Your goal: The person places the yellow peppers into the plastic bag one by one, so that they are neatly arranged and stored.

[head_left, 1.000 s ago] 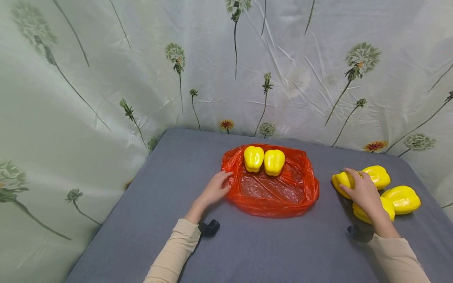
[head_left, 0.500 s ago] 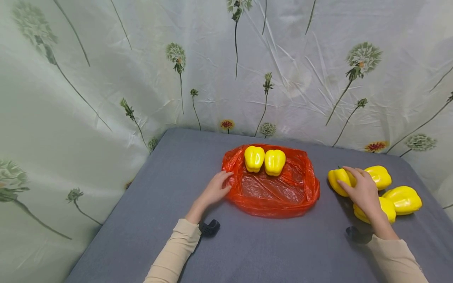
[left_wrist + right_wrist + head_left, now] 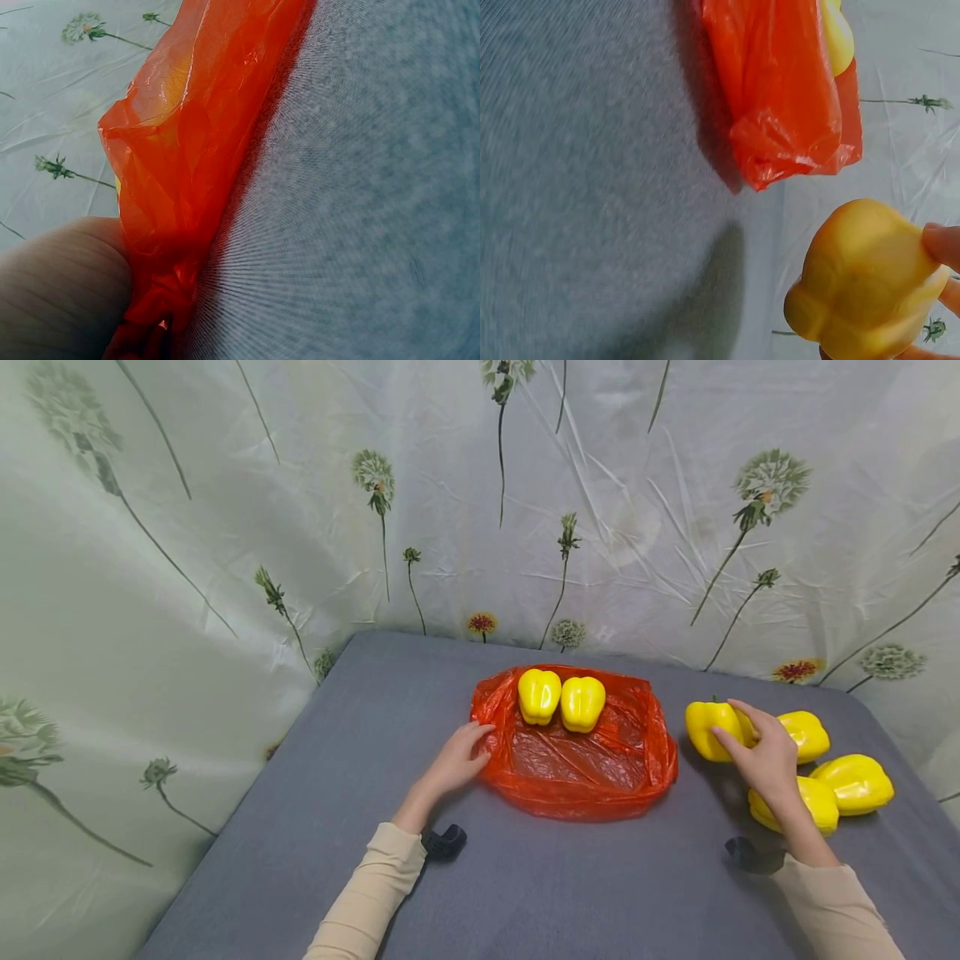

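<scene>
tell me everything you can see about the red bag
The red bag looks like thin plastic: shiny, crinkled and partly see-through. It lies on the grey table, its mouth open upward and its sides standing as a low, bunched rim around a wrinkled bottom. Inside, near the far side, a yellow pepper and a second pepper sit side by side. The left hand pinches its left edge.

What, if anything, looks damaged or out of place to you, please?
Nothing stands out: two yellow peppers sit in the red bag, the right hand holds another pepper, and three loose peppers lie on the table. The bag's wrinkles look ordinary.
</scene>
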Tool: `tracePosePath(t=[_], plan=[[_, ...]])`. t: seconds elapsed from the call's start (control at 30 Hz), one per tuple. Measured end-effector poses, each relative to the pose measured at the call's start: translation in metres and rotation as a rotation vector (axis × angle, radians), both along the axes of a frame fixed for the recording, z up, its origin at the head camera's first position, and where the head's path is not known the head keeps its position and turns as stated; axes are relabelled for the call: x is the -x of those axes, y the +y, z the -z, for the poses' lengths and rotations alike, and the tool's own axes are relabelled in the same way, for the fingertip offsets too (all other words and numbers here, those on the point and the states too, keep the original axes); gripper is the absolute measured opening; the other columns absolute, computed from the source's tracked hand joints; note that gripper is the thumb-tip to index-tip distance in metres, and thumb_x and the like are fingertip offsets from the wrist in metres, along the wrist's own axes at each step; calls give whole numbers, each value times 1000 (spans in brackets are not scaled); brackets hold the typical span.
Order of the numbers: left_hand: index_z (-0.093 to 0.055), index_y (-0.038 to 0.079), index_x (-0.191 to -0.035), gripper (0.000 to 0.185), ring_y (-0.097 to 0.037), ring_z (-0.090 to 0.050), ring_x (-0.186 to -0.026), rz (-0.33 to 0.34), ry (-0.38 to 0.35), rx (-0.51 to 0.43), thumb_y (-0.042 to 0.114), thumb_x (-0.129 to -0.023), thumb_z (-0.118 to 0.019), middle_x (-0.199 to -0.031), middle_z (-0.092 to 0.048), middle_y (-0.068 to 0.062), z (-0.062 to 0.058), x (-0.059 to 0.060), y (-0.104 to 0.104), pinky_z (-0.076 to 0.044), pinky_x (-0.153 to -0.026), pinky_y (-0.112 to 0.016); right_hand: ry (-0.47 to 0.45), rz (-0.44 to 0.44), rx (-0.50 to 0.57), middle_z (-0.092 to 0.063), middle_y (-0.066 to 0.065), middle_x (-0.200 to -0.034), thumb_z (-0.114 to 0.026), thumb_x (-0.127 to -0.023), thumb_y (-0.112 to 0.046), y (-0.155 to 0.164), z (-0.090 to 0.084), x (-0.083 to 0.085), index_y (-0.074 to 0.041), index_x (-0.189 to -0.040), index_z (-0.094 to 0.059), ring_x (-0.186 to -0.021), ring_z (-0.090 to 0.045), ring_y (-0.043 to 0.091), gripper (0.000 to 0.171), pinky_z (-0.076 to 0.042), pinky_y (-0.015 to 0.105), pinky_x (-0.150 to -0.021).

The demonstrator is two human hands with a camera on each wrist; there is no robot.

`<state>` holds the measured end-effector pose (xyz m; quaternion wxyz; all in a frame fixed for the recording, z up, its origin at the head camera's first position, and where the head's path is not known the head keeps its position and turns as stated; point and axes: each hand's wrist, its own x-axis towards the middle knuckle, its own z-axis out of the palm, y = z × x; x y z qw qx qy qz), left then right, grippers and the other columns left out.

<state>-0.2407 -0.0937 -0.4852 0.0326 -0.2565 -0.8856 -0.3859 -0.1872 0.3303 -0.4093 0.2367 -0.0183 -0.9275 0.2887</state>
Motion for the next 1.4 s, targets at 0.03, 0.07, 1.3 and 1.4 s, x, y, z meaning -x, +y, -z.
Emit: tracePosePath(t=[0.03, 0.07, 1.3, 1.4], plan=[[-50, 2, -132, 45, -42, -41, -130, 3, 2, -6, 16, -88, -52, -136, -48, -26, 0, 0, 0, -33, -110, -53, -3, 2, 12, -53, 33, -124, -64, -87, -21, -1, 0, 0, 3, -128, -52, -113, -46, 47, 49, -37, 61, -91], [-50, 2, -132, 46, -42, -41, -130, 6, 2, -11, 16, -88, -52, -136, -48, -26, -1, -1, 0, -33, -110, -53, -12, 8, 20, -53, 32, -125, -64, -88, -22, -2, -1, 0, 2, -129, -52, -113, -46, 46, 49, -39, 58, -89], [-49, 2, -133, 47, -37, -41, -132, -23, -56, 45, 12, -87, -57, -139, -47, -22, -3, 2, 3, -33, -112, -50, -135, -34, 303, -44, 24, -139, -59, -90, -31, -39, -8, 9, -8, -139, -43, -68, -42, -21, 56, -45, 6, -54], [-50, 2, -132, 47, -37, -42, -131, -25, -51, 47, 13, -88, -57, -138, -48, -21, -2, 1, 2, -34, -111, -49, -107, -42, 335, -45, 24, -138, -60, -90, -28, -44, -10, 11, -9, -138, -44, -68, -42, -24, 54, -44, 4, -55]])
